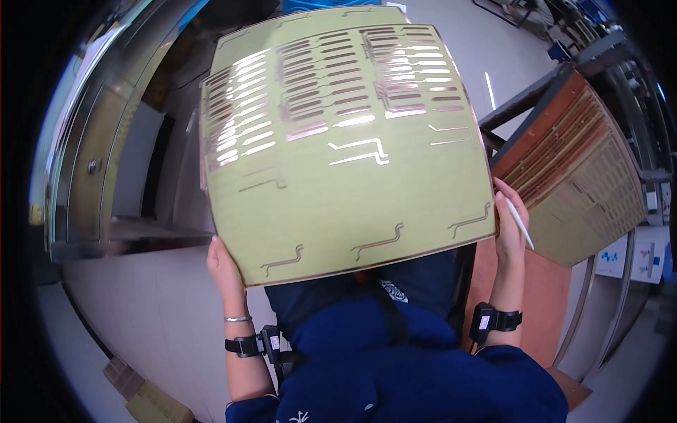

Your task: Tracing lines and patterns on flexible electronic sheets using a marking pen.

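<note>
In front of me I hold a large pale-green circuit board panel (317,204) with shiny copper traces, tilted so its face catches the light. Another panel (310,25) of the same kind shows behind its far edge. My left hand (224,264) grips the near left corner, its fingers mostly hidden underneath. The near right edge is held by my right hand (510,222), which also has a slim white pen-like stick (520,224) between its fingers. The undersides of the panels are out of sight.
To the right, a stack of similar panels (585,183) leans on a dark rack (543,88). A metal-framed machine (92,166) stands at the left. Brown and green pieces (151,398) lie at the lower left. A reddish-brown board (550,296) is beside my right arm.
</note>
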### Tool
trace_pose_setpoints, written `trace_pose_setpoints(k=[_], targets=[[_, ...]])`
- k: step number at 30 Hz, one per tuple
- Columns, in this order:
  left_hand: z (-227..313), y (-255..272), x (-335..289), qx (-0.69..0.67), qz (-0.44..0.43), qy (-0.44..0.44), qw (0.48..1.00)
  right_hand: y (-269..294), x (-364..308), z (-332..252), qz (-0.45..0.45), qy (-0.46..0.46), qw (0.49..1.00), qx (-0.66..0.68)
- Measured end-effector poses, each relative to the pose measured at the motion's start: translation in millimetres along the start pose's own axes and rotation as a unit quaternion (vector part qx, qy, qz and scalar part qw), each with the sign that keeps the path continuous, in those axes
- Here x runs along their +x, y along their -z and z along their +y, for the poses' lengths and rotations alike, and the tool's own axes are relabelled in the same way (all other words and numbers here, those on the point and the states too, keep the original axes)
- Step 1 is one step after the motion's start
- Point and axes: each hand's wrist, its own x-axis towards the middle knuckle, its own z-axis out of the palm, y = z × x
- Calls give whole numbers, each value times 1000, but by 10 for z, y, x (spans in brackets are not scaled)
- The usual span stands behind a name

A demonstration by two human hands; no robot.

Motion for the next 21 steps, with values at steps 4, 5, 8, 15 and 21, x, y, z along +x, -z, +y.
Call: trace_pose_setpoints(k=[4, 5, 8, 15, 21], targets=[[-127, -39, 35, 25, 18, -26, 999, 12, -112, -40, -1, 20, 1000, 0], [-141, -42, 40, 21, 24, -23, 999, 20, -123, -45, 8, 22, 1000, 2], [-145, -42, 42, 37, 14, -41, 998, 51, -139, -32, -5, -12, 1000, -25], [-13, -16, 7, 92, 26, -34, 995, -37, -52, 213, -3, 76, 988, -132], [48, -29, -15, 123, 26, -23, 992, -242, 83, 25, 11, 200, 968, -152]])
